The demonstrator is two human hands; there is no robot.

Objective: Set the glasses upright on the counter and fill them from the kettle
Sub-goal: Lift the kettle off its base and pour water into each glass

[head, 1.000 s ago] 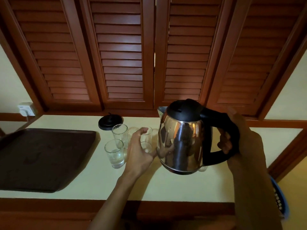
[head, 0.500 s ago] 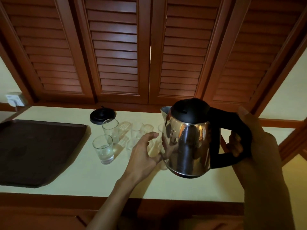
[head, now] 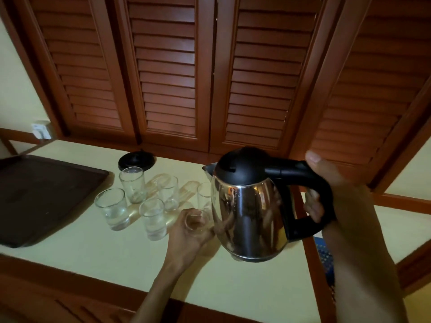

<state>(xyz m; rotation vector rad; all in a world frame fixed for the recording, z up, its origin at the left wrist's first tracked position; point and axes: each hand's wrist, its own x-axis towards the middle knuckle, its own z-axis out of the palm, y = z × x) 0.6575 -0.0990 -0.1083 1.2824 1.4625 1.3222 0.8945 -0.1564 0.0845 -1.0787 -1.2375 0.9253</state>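
six clear drinking glasses stand upright on the pale yellow counter: back-left glass, front-left glass, middle-front glass, middle-back glass, a glass half hidden behind the kettle, and the nearest glass. so the uprighting looks done, though anything behind the kettle can't be ruled out. front-left and middle-front glasses seem to hold some water low down; the rest look empty, hard to be sure in dim light. left hand has fingers curled round the nearest glass. right hand grasps the black handle of the shiny steel kettle with black lid, held in the air above the counter, spout toward the glasses, barely tilted, no stream visible. filling is mostly left. black round kettle base and dark brown tray sit on the counter, left of the glasses.
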